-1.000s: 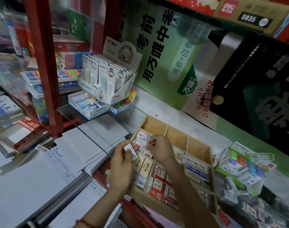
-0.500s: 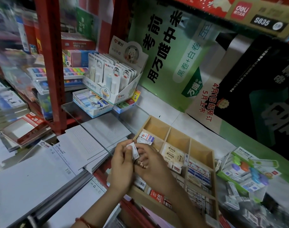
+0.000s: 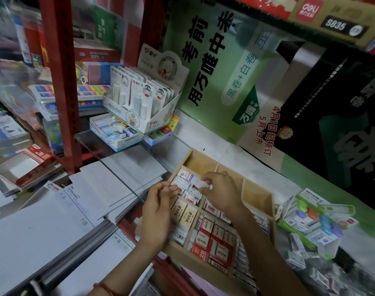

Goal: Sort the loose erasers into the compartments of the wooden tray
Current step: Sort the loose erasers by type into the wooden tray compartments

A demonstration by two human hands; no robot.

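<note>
A person stands at a crowded stationery shelf, both forearms reaching in from the near edge. Nearest, stacks of letter paper (image 3: 54, 221) lie to the left. A wooden tray (image 3: 182, 252) sits to the right, its near compartments packed with red 2B erasers (image 3: 214, 238) and, just beyond them, cream-sleeved erasers (image 3: 184, 212). Over the tray's left edge the left hand (image 3: 158, 212) hovers with thumb and forefinger pressed together; whether anything is held between them I cannot tell. A little farther, the right hand (image 3: 221, 194) pinches a small wrapped eraser (image 3: 200, 184) between thumb and fingertips. It is above the far-left compartment, where white erasers (image 3: 185, 176) with blue and red labels lie jumbled. Such an eraser is likely light, firm with a slight give, and slick in its wrapper, so a pinch across its long sides seems the surest hold. Behind the tray, a large green poster (image 3: 214, 71) leans against the back of the shelf.
</note>
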